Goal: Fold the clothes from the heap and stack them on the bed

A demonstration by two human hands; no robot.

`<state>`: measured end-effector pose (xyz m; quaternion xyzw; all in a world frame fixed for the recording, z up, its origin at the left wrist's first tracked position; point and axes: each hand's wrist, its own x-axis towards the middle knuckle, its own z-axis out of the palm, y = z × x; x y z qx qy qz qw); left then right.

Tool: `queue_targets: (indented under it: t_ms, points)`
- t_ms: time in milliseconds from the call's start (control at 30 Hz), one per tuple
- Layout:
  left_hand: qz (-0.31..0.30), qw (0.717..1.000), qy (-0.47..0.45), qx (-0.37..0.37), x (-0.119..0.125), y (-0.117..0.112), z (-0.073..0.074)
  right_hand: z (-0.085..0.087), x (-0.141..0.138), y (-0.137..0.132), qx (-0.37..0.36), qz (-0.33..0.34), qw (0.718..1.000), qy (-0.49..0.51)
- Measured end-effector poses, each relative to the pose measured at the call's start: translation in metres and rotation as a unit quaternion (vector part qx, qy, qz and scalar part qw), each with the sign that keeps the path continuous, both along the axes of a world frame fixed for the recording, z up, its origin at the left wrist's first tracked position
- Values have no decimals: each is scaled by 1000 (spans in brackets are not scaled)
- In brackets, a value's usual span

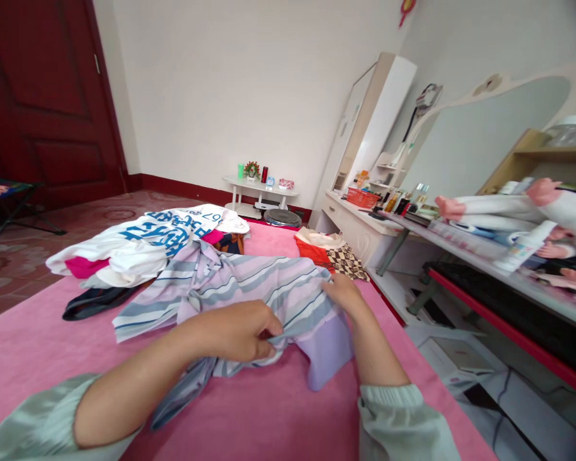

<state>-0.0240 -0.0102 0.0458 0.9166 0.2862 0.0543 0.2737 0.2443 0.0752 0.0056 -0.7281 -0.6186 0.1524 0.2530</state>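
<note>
A lilac shirt with grey and white stripes lies spread on the pink bed cover in front of me. My left hand pinches a fold of its striped edge near the middle. My right hand grips the cloth a little further right, by the plain lilac part. Both fists are closed on the fabric. Pale green sleeves cover my forearms near the bottom of the view.
A pile of clothes lies behind: a white shirt with blue print, something pink, a dark garment. An orange and checkered piece sits at the bed's far right. A cluttered dresser runs along the right, a small white table stands by the wall.
</note>
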Motion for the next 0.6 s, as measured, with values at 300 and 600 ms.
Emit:
queue_targets:
  t_ms: [300,600]
  points:
    - [152,941,-303,3,-13,14,29,41,-95,-51,-93,312,802,500]
    - [5,991,-133,-17,-20,35,-14,81,-100,-97,-227,543,686,429]
